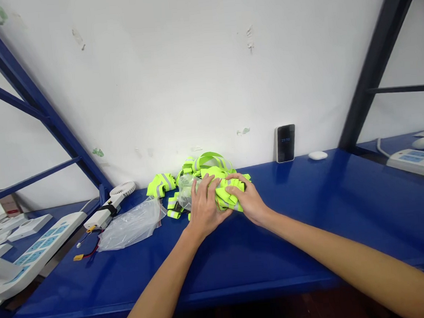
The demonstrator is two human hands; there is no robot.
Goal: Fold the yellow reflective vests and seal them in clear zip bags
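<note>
A tangled pile of bright yellow-green straps with silver stripes point(212, 162) lies on the blue table against the wall. My left hand point(205, 206) curls over the front of the pile, fingers wrapped on the straps and on crumpled clear plastic point(185, 189) at its left side. From the right, my right hand point(250, 197) grips the front right part of the same straps, thumb and fingers closed on them. A separate yellow-green bundle point(161, 184) rests left of the pile. Folds of strap partly hide the fingertips of both hands.
Clear plastic bags point(131, 225), a white fan point(122, 189) and a wired connector point(79, 257) lie at the left. Behind to the right are a standing black-screened device point(285, 144) and a white oval case point(318, 155). Power strips point(39, 251) flank the blue table point(312, 224).
</note>
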